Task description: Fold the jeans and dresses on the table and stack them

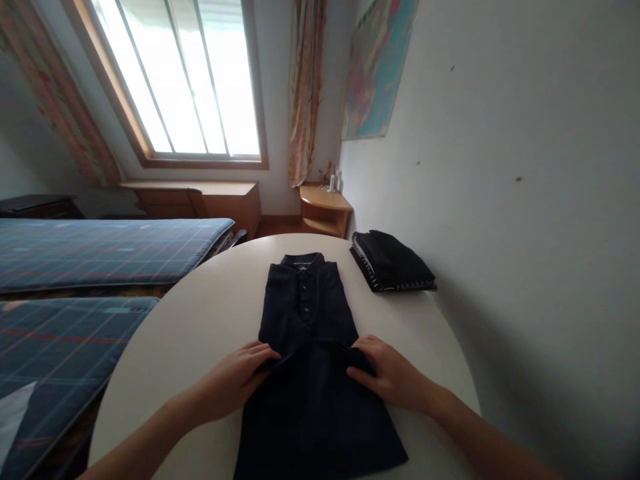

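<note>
A dark navy polo shirt (309, 313) lies on the round white table (200, 333), its sides tucked in to a narrow strip. Its collar and buttons face up at the far end. Across the middle, a raised fold of the cloth runs from hand to hand. My left hand (240, 373) pinches the left end of this fold between thumb and fingers. At the right end, my right hand (387, 373) grips the cloth the same way. The lower part of the shirt spreads towards me, and its near edge runs out of view at the bottom.
A stack of folded dark clothes (395, 263) sits at the table's far right, close to the white wall (525, 267). Plaid mattresses (100, 253) are on the left. Beyond the table stand a corner shelf (325, 200) and a wooden desk (220, 190) under the window.
</note>
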{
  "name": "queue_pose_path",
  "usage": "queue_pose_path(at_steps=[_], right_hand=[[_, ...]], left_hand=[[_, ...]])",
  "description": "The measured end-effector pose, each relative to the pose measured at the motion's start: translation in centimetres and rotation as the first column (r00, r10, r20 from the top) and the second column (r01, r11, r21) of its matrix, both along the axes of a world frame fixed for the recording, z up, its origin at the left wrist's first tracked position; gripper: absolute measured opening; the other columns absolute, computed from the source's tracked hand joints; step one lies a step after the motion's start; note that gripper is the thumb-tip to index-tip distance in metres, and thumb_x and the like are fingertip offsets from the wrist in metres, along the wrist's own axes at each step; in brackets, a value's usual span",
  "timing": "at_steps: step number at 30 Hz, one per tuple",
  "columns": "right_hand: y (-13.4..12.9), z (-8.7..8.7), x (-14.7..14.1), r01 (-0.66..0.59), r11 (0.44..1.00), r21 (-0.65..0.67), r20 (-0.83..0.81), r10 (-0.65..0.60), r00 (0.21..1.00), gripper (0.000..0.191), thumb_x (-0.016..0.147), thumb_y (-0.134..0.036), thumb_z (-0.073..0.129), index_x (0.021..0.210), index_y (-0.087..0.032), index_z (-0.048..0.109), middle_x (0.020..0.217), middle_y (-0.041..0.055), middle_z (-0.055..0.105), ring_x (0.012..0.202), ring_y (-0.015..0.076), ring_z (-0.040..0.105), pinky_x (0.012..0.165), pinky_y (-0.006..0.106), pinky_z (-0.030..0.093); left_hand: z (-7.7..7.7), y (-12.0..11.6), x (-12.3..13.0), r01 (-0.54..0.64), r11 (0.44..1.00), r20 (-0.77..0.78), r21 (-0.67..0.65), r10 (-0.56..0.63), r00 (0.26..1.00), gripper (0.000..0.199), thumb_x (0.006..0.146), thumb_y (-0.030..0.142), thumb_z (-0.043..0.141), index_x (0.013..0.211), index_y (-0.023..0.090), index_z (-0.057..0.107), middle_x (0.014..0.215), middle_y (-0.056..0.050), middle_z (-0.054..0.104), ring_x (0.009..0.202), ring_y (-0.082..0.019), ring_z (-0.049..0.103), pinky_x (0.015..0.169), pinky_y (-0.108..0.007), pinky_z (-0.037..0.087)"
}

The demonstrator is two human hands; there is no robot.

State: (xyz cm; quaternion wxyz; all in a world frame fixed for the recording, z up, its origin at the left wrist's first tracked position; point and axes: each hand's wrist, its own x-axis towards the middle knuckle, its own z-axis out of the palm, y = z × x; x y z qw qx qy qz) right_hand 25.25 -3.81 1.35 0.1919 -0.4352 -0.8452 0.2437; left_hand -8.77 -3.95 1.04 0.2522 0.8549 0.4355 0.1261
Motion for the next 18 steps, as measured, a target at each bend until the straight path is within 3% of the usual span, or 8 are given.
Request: queue_pose_path(at_steps=[4, 7, 11, 13, 18], right_hand=[[-1.5, 0.1, -0.3, 0.066, 0.996, -0.064, -0.011, -0.067, 0.998, 0.024, 0.093, -0.043, 0.059, 0.096, -0.02, 0.067, 0.093, 0.007, 0.07, 0.086, 0.0224, 0.063, 0.078, 0.034, 0.048], [-1.2, 0.0, -0.8, 0.134, 0.988, -0.076, -0.008, -0.135, 0.991, 0.028, 0.09, -0.045, 0.063, 0.101, -0.02, 0.069, 0.096, 0.0073, 0.072, 0.088, 0.0232, 0.065, 0.08, 0.034, 0.048], [-0.1, 0.4, -1.2, 0.183, 0.97, -0.157, 0.036, -0.18, 0.983, 0.035, 0.086, -0.051, 0.067, 0.101, -0.02, 0.072, 0.087, 0.0048, 0.073, 0.079, 0.0228, 0.067, 0.074, 0.033, 0.048], [0.6, 0.6, -1.3, 0.179, 0.963, -0.203, 0.045, -0.173, 0.984, 0.035, 0.082, -0.049, 0.071, 0.102, -0.02, 0.072, 0.089, 0.0045, 0.074, 0.08, 0.0228, 0.067, 0.073, 0.032, 0.049], [2.6, 1.1, -1.7, 0.101, 0.943, -0.316, 0.066, -0.084, 0.994, 0.038, 0.072, -0.035, 0.08, 0.107, -0.021, 0.072, 0.109, 0.0071, 0.074, 0.101, 0.0258, 0.067, 0.089, 0.035, 0.051]], left_hand=[[0.7, -1.6, 0.0, 0.004, 0.999, -0.021, -0.054, -0.005, 1.0, 0.028, 0.09, 0.019, 0.049, 0.113, 0.024, 0.065, 0.111, -0.005, 0.068, 0.104, -0.021, 0.063, 0.093, -0.033, 0.049], [0.5, -1.3, 0.4, -0.086, 0.995, -0.041, -0.051, 0.084, 0.996, 0.027, 0.09, 0.026, 0.053, 0.114, 0.025, 0.066, 0.111, -0.005, 0.07, 0.102, -0.022, 0.065, 0.092, -0.035, 0.05], [0.7, -0.1, 1.1, -0.171, 0.983, -0.137, -0.065, 0.161, 0.977, 0.035, 0.087, 0.034, 0.059, 0.12, 0.025, 0.066, 0.116, -0.007, 0.072, 0.106, -0.027, 0.066, 0.094, -0.04, 0.049], [1.2, 0.5, 1.5, -0.172, 0.981, -0.179, -0.086, 0.155, 0.972, 0.038, 0.085, 0.034, 0.062, 0.122, 0.026, 0.066, 0.116, -0.007, 0.072, 0.106, -0.028, 0.066, 0.093, -0.041, 0.049], [2.8, 2.3, 2.8, -0.095, 0.979, -0.257, -0.18, 0.046, 0.965, 0.042, 0.076, 0.034, 0.071, 0.117, 0.024, 0.068, 0.107, -0.007, 0.072, 0.097, -0.028, 0.067, 0.081, -0.035, 0.051]])
